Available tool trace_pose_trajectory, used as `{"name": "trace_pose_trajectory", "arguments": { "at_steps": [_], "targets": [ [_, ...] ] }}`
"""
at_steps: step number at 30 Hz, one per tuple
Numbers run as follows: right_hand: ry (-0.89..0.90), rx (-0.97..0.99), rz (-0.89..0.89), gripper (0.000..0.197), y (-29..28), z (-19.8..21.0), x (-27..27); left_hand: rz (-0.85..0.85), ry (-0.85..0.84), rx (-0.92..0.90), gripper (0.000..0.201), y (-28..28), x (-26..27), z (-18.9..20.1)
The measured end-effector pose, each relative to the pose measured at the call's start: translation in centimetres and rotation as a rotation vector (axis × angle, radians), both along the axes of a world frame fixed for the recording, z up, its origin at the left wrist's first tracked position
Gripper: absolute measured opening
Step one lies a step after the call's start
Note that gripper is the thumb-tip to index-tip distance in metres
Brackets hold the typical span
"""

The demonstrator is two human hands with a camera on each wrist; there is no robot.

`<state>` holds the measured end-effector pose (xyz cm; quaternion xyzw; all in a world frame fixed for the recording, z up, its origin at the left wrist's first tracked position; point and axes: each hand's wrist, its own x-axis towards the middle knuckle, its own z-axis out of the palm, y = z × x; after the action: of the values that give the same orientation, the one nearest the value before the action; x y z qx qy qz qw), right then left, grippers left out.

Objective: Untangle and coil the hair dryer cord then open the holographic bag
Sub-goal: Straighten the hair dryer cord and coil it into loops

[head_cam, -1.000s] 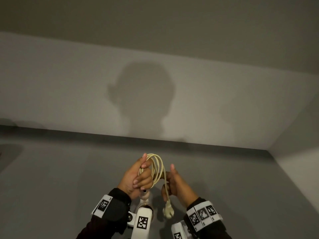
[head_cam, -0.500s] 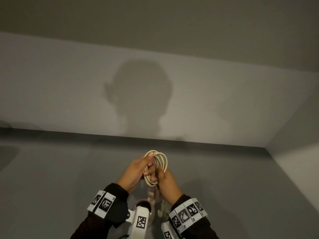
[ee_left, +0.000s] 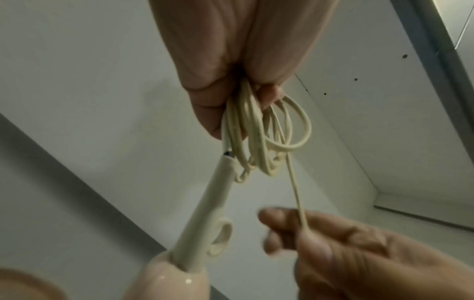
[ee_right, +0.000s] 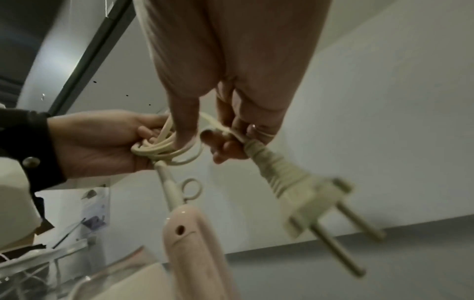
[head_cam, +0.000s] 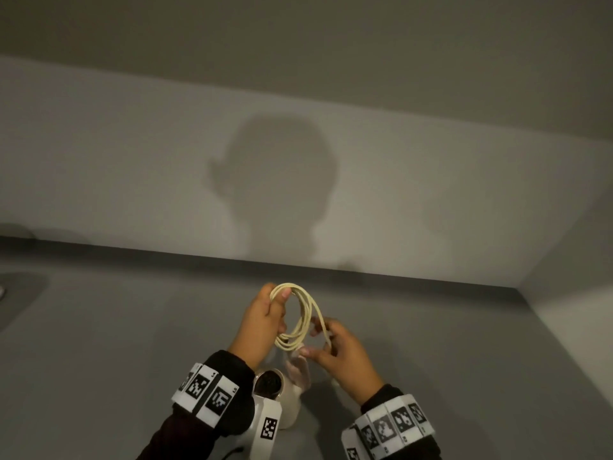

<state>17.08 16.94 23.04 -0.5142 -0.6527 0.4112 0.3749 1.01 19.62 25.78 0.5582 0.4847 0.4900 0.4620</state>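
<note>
My left hand grips several loops of the cream cord, holding the coil up over the grey surface. To the right of the coil, my right hand pinches the cord's free end. In the right wrist view its fingers close round the cord just above the two-pin plug, which hangs below them. The pink hair dryer dangles from the coil, its handle straight under the left hand. One strand runs from the coil down to the right hand.
The grey table meets a pale wall behind and another on the right. In the right wrist view a clutter of clear plastic and packaging lies low on the left, with a shiny translucent sheet above it.
Half a second ago both hands were together at the coil. My right hand has since drawn away to the right and down with the plug end, and the loops now hang wider.
</note>
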Motion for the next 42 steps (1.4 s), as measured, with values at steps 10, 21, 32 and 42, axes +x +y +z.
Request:
{"name": "trace_pose_trajectory", "arguments": {
  "at_steps": [10, 21, 32, 42],
  "targets": [
    [-0.148, -0.151, 0.049, 0.017, -2.2, 0.3, 4.1, -0.025, -0.021, -0.021, 0.018, 0.8, 0.0, -0.2],
    [0.617, -0.026, -0.118, 0.008, -1.6, 4.7, 1.1, -0.073, 0.087, 0.055, 0.017, 0.3, 0.6, 0.4],
    [-0.177, 0.609, -0.357, 0.016, -1.1, 2.3, -2.3, -0.051, 0.143, 0.077, 0.025, 0.4, 1.6, -0.4],
    [0.014, 0.482, -0.408, 0.013, -0.3, 2.3, -2.2, -0.005, 0.220, 0.126, 0.010, 0.6, 0.8, 0.1]
  ]
}}
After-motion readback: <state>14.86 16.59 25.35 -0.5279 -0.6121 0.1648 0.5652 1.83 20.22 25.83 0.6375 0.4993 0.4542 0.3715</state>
